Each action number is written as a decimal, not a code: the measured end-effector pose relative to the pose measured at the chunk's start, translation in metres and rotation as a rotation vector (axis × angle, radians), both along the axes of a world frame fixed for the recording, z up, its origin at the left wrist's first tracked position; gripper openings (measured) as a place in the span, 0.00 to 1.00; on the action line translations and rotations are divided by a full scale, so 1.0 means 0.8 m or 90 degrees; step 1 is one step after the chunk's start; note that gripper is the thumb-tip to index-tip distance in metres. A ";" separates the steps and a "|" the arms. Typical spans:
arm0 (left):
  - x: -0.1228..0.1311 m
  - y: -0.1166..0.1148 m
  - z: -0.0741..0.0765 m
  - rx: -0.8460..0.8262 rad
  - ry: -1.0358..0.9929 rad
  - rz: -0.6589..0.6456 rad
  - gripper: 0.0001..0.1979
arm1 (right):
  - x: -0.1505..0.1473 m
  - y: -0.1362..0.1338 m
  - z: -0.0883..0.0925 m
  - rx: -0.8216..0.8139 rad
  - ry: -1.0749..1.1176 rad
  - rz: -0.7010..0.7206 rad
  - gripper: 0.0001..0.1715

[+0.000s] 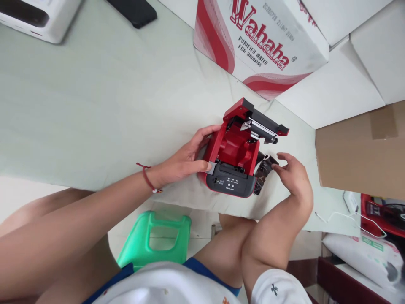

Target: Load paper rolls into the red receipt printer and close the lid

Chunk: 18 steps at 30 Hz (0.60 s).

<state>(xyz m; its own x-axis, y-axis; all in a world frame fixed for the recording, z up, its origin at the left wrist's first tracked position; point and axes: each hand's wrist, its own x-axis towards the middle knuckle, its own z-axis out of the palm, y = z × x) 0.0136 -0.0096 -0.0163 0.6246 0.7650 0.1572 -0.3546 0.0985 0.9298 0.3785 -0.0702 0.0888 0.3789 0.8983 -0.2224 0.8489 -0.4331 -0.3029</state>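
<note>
A red and black label printer (232,147) stands on the pale green tabletop with its lid (257,122) raised. The red bay inside holds no roll, and a roller and a white strip show under the lid. My left hand (190,158) grips the printer's left side, thumb on a grey tab at the front corner and fingers farther back. Close against the printer's right side is a dark, glossy patterned roll (263,174) with a pale core end. The thumb and fingers of my right hand (291,173) pinch its upper right edge.
A Wahaha water carton (256,46) and a brown cardboard box (360,147) border the table's back and right. At the far left lie a white device (41,21) and a black object (136,10). A white cable (341,214) lies right; a green stool (155,240) stands below.
</note>
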 end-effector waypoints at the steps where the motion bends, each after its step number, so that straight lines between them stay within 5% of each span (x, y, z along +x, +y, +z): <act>1: 0.000 0.000 -0.001 0.000 0.001 0.001 0.49 | 0.003 0.000 -0.003 -0.015 -0.011 -0.001 0.32; 5: 0.000 0.000 -0.001 -0.004 0.008 0.009 0.49 | -0.003 -0.004 0.005 -0.072 0.001 0.048 0.24; 9: -0.001 0.000 -0.001 -0.001 0.009 0.006 0.49 | -0.026 -0.034 0.071 -0.139 0.103 0.179 0.15; 14: -0.002 0.001 -0.001 0.007 0.014 0.011 0.49 | -0.047 -0.066 0.142 -0.027 0.327 0.666 0.18; 18: -0.003 0.001 0.003 -0.007 0.015 0.001 0.48 | -0.070 -0.052 0.146 0.046 0.329 0.722 0.17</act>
<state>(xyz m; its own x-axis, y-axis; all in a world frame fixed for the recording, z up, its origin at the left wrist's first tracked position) 0.0110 -0.0092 -0.0141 0.6268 0.7677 0.1335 -0.3327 0.1087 0.9367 0.3224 -0.1121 0.2055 -0.7337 0.6775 -0.0511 0.5071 0.4960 -0.7049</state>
